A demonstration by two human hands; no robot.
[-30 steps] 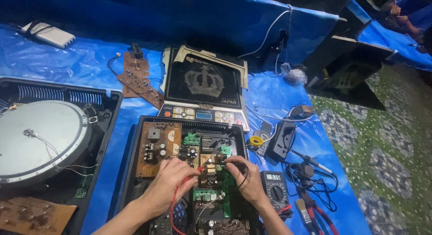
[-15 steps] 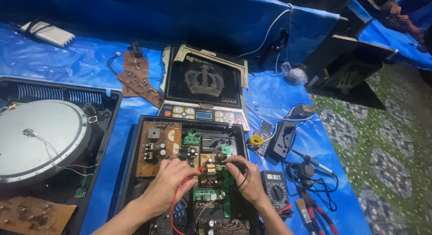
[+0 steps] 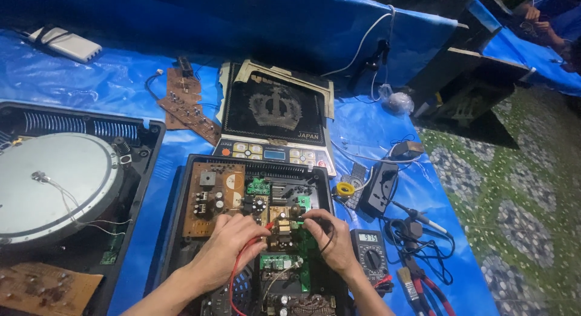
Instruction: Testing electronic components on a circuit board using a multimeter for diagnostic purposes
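Almost nothing has changed from a second ago — both hands sit on the same spot of the circuit board (image 3: pixel 266 228) inside the opened black cooker housing (image 3: pixel 181 231), and the view has barely shifted. That steadiness reads to me as a measurement being held rather than a part being moved.

The left hand (image 3: pixel 233 240) rests curled over the middle of the board, fingers closed around what looks like a probe with the red lead (image 3: pixel 233 280) trailing back toward the wrist; the tip itself is hidden under the fingers. The right hand (image 3: pixel 330 234) pinches down beside it, fingertips together on a component area near the green terminal block (image 3: pixel 302 202), with a black lead (image 3: pixel 330 238) looping under the palm — whether it actually grips a probe I cannot tell.

Just right of the housing lies the digital multimeter (image 3: pixel 369 252), its display lit. Further out on the blue tarp (image 3: pixel 121 80) are a soldering iron (image 3: pixel 417 216), red-handled pliers (image 3: pixel 423 286), a glass cooktop panel (image 3: pixel 275 113) and a second opened cooker with its round coil plate (image 3: pixel 51 183), all where they lay before.
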